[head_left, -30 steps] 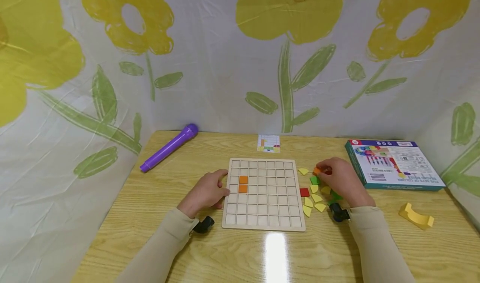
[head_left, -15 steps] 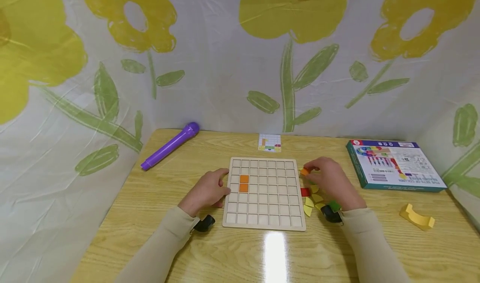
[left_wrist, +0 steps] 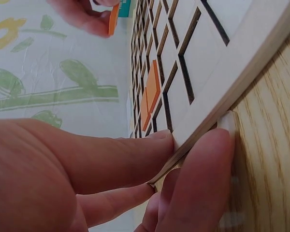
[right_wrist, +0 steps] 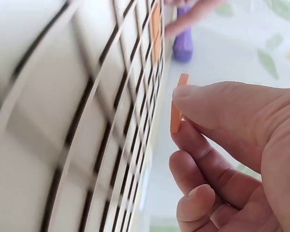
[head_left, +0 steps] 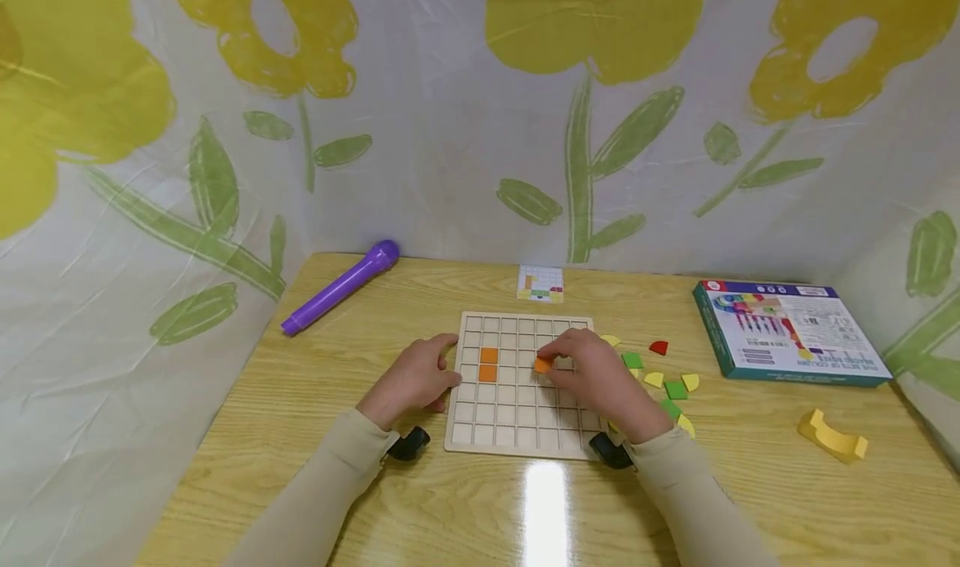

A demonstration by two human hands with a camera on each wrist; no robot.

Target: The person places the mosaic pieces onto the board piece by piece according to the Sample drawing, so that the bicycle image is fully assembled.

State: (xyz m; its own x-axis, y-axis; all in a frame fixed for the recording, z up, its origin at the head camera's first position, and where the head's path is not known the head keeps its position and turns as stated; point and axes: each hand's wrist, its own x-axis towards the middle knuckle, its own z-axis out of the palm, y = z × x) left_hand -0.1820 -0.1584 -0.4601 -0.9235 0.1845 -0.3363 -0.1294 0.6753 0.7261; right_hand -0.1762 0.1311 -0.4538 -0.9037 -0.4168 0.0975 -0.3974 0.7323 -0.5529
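My left hand [head_left: 412, 381] rests along the left edge of a wooden grid board [head_left: 487, 449], fingertips touching its rim. Two orange square tiles [head_left: 488, 364] sit in neighbouring cells on the board's left side, one above the other; the left wrist view shows these set tiles [left_wrist: 151, 92] too. Over the middle of the board, my right hand [head_left: 592, 375] pinches another orange square tile [right_wrist: 178, 108] between thumb and fingers. In the right wrist view, that tile is tilted on edge and apart from the grid.
Loose yellow, green and red pieces [head_left: 676, 390] lie right of the board, partly behind the right hand. A pattern card [head_left: 540, 283] lies beyond it. Around stand a purple microphone [head_left: 341, 290], a puzzle box [head_left: 791, 333] and a yellow curved block [head_left: 832, 436].
My right hand has picked up an orange tile from the loose pieces and carried it left over the board. A red piece behind it now shows. The left hand stays at the edge.
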